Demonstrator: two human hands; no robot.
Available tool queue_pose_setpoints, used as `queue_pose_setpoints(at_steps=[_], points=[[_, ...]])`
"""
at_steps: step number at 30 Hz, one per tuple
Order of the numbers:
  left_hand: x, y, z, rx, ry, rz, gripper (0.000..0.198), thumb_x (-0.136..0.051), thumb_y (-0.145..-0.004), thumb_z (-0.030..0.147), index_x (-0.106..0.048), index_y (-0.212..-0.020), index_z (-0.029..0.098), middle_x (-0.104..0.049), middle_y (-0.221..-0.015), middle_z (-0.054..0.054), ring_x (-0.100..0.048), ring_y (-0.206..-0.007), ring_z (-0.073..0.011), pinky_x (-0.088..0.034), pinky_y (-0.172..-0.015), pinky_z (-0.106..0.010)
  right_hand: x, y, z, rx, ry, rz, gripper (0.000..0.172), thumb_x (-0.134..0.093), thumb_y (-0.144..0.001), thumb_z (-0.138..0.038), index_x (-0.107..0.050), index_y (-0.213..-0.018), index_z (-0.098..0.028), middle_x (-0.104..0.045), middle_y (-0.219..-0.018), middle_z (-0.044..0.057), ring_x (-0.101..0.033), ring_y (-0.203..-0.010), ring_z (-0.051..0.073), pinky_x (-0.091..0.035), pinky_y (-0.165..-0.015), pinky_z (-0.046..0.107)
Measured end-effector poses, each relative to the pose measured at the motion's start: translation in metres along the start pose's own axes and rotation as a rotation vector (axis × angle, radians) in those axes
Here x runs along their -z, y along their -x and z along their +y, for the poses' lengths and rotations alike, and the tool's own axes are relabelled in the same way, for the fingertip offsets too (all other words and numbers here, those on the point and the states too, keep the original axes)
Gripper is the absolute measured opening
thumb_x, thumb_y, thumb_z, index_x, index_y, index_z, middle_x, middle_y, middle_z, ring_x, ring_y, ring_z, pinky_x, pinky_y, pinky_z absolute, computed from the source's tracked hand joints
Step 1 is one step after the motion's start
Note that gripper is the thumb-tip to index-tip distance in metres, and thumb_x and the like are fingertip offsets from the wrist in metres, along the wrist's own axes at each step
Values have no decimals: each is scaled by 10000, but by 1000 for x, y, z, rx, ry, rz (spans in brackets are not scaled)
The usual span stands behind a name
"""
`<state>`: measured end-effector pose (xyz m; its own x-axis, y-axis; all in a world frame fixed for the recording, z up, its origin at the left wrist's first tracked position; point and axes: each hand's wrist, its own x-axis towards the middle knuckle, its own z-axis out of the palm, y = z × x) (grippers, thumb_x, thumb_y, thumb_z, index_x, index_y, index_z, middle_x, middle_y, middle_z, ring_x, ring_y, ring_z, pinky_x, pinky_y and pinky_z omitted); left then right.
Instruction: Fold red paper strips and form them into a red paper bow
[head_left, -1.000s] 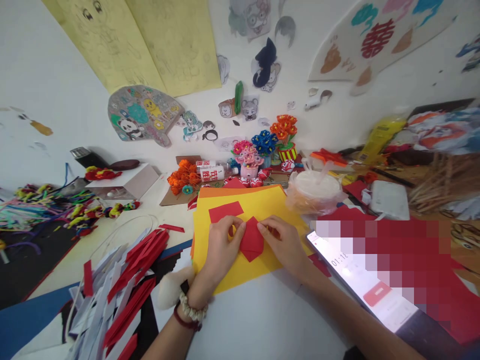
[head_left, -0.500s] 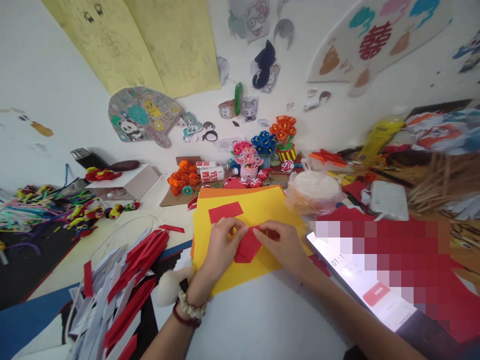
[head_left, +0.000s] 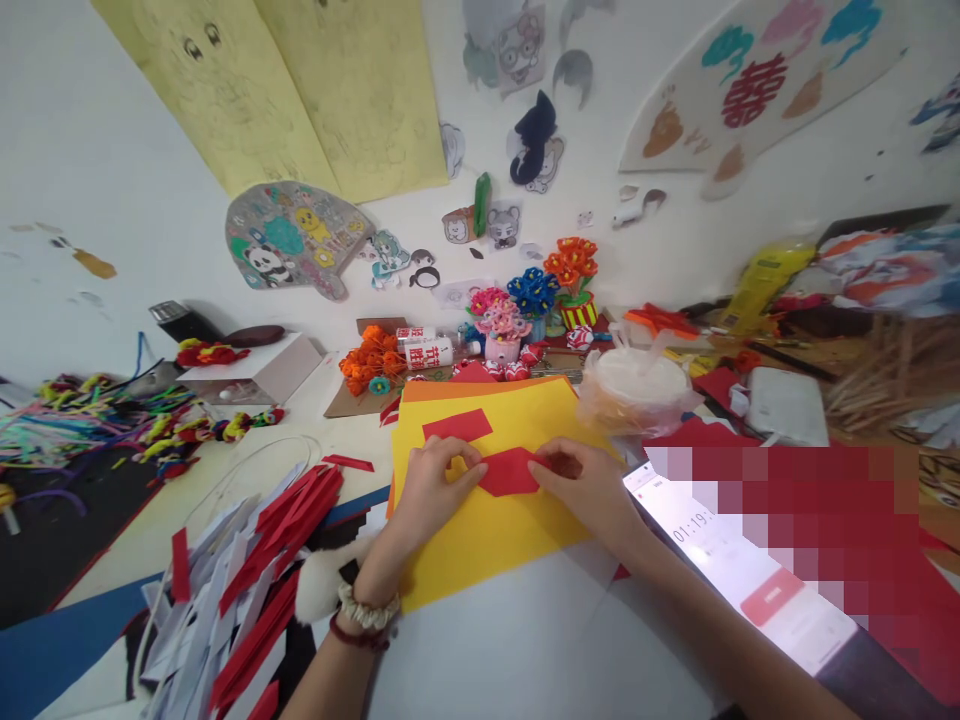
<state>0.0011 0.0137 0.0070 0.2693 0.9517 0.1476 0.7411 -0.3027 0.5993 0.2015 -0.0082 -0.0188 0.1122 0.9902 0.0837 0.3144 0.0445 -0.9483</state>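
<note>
Red is what sits between my hands: a red folded paper piece (head_left: 510, 472), flat and wider than it is deep. It lies on the large yellow paper sheet (head_left: 487, 535) in the middle of the white table (head_left: 525, 640). My left hand (head_left: 431, 488) pinches its left end, thumb and fingertips closed on the edge, the other fingers curled down on the yellow sheet. My right hand (head_left: 592, 490) grips the right end in the same way, fingers closed over the paper so that part of it is hidden under them. Both hands rest low on the sheet, with the piece spanning the gap between them.

Just beyond my left hand a small red paper rectangle (head_left: 457, 426) lies flat on the same yellow sheet, apart from the folded piece. My left wrist wears a pale scrunchie (head_left: 366, 608), with a fluffy white pompom (head_left: 319, 592) just beside it. Further left is a heap of red and white paper strips (head_left: 255, 560).

A flat phone with a lit screen (head_left: 739, 575) lies beside my right forearm. Past the yellow sheet stands a round white container in clear plastic wrap (head_left: 637, 385), and pots of bright pipe-cleaner flowers (head_left: 525, 300) stand near the wall. Loose coloured pipe cleaners (head_left: 75, 425) are scattered at the far left.
</note>
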Motion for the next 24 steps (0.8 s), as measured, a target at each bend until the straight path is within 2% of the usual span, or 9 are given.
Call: queue_pose_setpoints(at_steps=[4, 8, 11, 13, 16, 21, 24], points=[[0, -1, -8, -19, -111, -76, 88, -638, -792, 305, -642, -778, 218, -692, -836, 8, -572, -842, -190, -353, -776, -337, 4, 1, -1, 124, 262, -97, 79, -657, -741, -229, -647, -672, -190, -670, -740, 27, -594, -714, 189, -451, -671, 330], [-4, -1, -12, -56, -141, -95, 40, -654, -795, 255, -643, -824, 228, -686, -863, 13, -570, -883, -189, -334, -769, -333, 7, -2, 2, 169, 390, -142, 28, -677, -744, -179, -674, -771, -187, -658, -824, 45, -592, -817, 214, -458, -731, 353], [-7, -1, -14, -96, -158, -92, 40, -650, -810, 248, -634, -839, 226, -682, -922, 13, -564, -927, -187, -321, -772, -336, 7, -4, 4, 161, 392, -171, 63, -678, -764, -185, -681, -827, -194, -653, -848, 42, -596, -811, 202, -468, -729, 345], [-8, -1, -14, -119, -160, -88, 51, -648, -818, 251, -628, -857, 225, -677, -947, 11, -560, -939, -185, -317, -768, -335, 6, -5, 5, 154, 384, -179, 23, -658, -792, -189, -674, -807, -195, -653, -839, 38, -599, -801, 194, -470, -726, 340], [-9, 1, -15, -148, -165, -75, 63, -641, -830, 250, -624, -886, 224, -669, -964, 9, -552, -943, -180, -316, -766, -333, 4, -5, 7, 177, 394, -164, 58, -629, -809, -151, -656, -780, -192, -649, -828, 34, -595, -801, 190, -469, -714, 333], [-10, 3, -15, -206, -173, -37, 32, -625, -848, 240, -645, -872, 234, -664, -913, 13, -541, -886, -167, -312, -741, -328, 4, -5, 14, 233, 388, -171, 90, -622, -808, -114, -642, -811, -202, -640, -833, 20, -587, -807, 186, -464, -696, 320], [-11, 4, -14, -246, -193, -6, 92, -610, -854, 219, -677, -909, 251, -660, -899, 0, -529, -857, -169, -309, -716, -327, 4, -5, 16, 287, 401, -182, 112, -599, -824, -95, -629, -818, -202, -638, -863, 18, -584, -829, 181, -460, -714, 317]])
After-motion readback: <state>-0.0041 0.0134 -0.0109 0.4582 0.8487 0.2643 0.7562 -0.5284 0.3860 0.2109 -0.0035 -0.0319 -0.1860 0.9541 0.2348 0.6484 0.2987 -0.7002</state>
